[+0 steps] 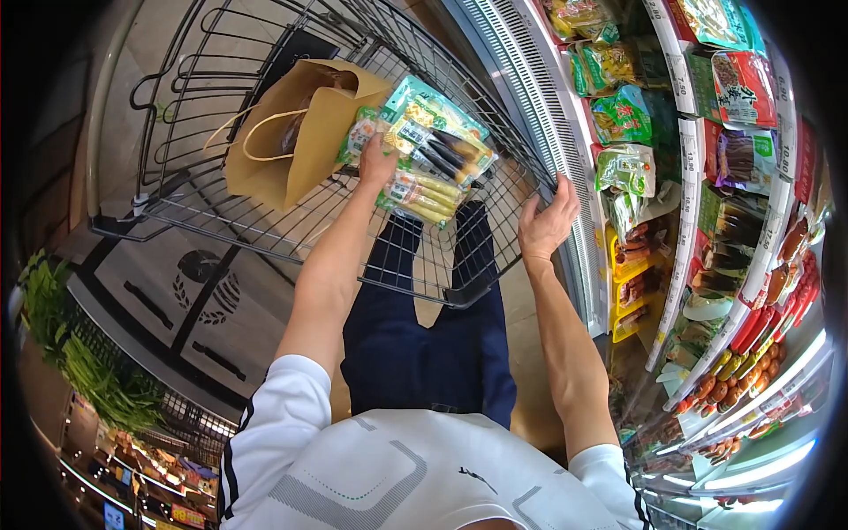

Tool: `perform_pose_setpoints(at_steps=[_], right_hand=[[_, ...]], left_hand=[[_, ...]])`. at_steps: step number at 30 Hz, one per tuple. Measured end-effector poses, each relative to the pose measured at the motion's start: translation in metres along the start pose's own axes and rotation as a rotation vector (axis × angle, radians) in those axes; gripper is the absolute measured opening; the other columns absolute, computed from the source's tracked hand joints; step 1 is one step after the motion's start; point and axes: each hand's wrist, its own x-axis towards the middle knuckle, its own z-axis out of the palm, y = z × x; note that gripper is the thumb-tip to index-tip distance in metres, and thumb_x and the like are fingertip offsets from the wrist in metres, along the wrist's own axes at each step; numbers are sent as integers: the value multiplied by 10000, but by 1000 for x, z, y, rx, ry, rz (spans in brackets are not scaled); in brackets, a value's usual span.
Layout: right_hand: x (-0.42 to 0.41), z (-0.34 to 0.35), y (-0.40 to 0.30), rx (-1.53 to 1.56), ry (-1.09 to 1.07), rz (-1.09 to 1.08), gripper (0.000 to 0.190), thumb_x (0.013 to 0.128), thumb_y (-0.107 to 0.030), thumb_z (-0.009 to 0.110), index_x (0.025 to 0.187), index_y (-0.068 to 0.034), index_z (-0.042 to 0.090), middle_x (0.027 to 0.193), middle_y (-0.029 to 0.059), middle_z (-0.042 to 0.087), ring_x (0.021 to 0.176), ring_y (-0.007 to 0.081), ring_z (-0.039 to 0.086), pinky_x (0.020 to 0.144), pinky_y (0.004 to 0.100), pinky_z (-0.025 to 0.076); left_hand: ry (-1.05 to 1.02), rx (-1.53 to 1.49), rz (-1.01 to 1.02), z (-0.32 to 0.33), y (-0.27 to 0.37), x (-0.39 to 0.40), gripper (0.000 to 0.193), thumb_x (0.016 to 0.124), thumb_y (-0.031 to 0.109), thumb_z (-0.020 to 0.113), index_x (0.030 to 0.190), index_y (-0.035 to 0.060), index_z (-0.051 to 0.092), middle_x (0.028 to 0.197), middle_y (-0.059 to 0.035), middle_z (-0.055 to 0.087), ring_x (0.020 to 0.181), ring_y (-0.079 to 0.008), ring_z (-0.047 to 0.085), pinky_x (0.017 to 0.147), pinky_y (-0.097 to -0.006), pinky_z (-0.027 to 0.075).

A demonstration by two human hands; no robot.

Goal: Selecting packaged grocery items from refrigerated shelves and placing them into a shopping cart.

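Note:
My left hand [379, 161] reaches into a wire shopping cart [258, 242] and touches the packs lying there; whether it grips one is hard to tell. Beside its fingers is a clear pack with dark, long pieces [447, 154]. Just below lies a pack of pale green stalks [424, 195], and a teal-edged pack [419, 99] sits behind. A brown paper bag [324, 139] with twisted handles stands in the cart, left of the packs. At the cart's right rim is my right hand [550, 215], fingers loosely curled against the edge, holding nothing visible.
A refrigerated display [689, 165] with shelves of packaged foods curves along the right, its vented ledge [540, 73] close to the cart. At lower left stands a produce stand [152, 318] with leafy greens [99, 377]. My legs are below the cart's near end.

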Motion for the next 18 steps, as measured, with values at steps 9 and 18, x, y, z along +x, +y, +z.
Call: perform_pose_setpoints(at_steps=[9, 18], right_hand=[[-1, 0, 2, -25, 21, -14, 589, 749, -27, 621, 1320, -55, 478, 1271, 176, 524, 1173, 382, 480, 1012, 461, 387], [-4, 0, 10, -2, 12, 21, 586, 741, -27, 616, 1312, -40, 483, 1259, 192, 518, 1164, 392, 483, 1009, 466, 396]], left_hand=[[-116, -169, -33, 6, 11, 12, 287, 821, 249, 695, 937, -13, 677, 951, -152, 681, 887, -282, 644, 790, -369, 494], [-49, -735, -433, 21, 24, 14, 217, 879, 181, 686, 980, -8, 650, 910, -70, 656, 759, -165, 654, 651, -291, 537]])
